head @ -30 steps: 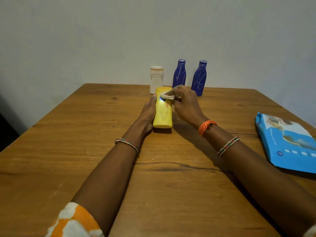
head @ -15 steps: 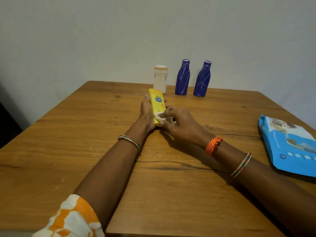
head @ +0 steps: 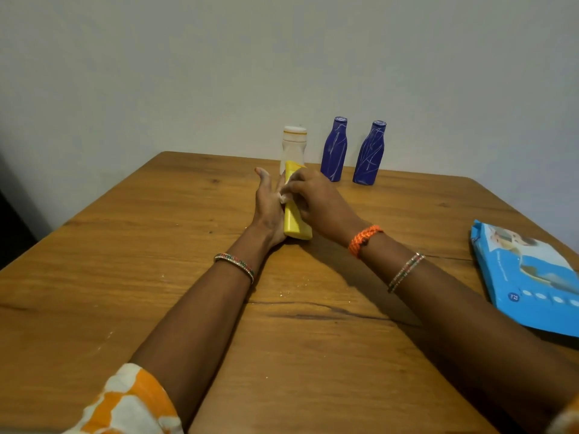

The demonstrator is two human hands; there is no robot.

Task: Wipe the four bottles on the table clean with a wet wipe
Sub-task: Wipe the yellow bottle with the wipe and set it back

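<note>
Yellow bottle [head: 296, 219] lying on surface [head: 125, 261], left hand [head: 268, 208] flat against its left side, fingers straight, right hand [head: 316, 200] pinching wet wipe [head: 285, 193] onto bottle, white bottle [head: 294, 147] behind it

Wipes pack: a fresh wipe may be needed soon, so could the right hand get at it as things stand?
Probably yes: the wipes pack lies on that side with bare table between, but the right hand first has to release its wet wipe.

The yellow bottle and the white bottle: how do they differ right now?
The yellow bottle is in the middle of the table; the white bottle stands at the far edge. The yellow bottle is held and rubbed with a wipe; the white bottle stands untouched. Both are upright.
</note>
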